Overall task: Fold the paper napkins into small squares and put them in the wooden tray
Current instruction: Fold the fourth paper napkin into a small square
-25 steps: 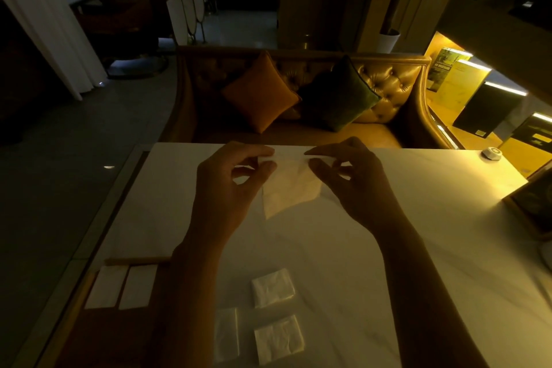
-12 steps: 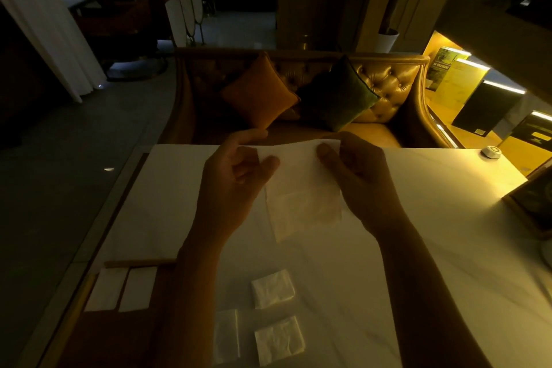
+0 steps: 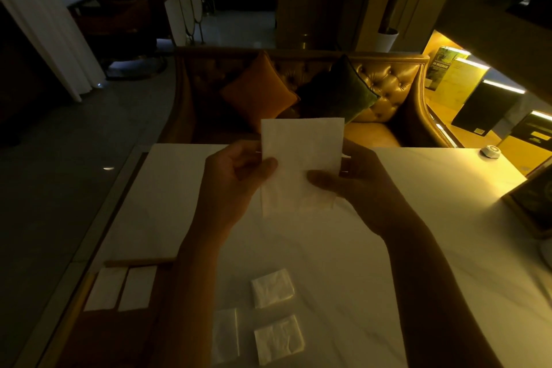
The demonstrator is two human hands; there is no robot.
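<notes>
A white paper napkin (image 3: 301,146) hangs unfolded and upright above the pale table (image 3: 448,233). My left hand (image 3: 233,179) pinches its left edge and my right hand (image 3: 358,185) pinches its right edge, thumbs on the near side. The wooden tray (image 3: 89,334) lies at the near left, partly behind my left forearm, and holds two white folded napkins (image 3: 122,288) side by side. Three small folded or packed napkins (image 3: 273,287) lie on the table close to me, between my forearms.
A tufted sofa (image 3: 388,84) with an orange and a green cushion stands beyond the table's far edge. A small round white object (image 3: 490,152) sits at the far right of the table. A dark framed object (image 3: 534,197) stands at the right edge.
The napkin has been opened out from a small hanging fold to a taller sheet and lifted higher. Both hands shifted from its top corners to its side edges.
</notes>
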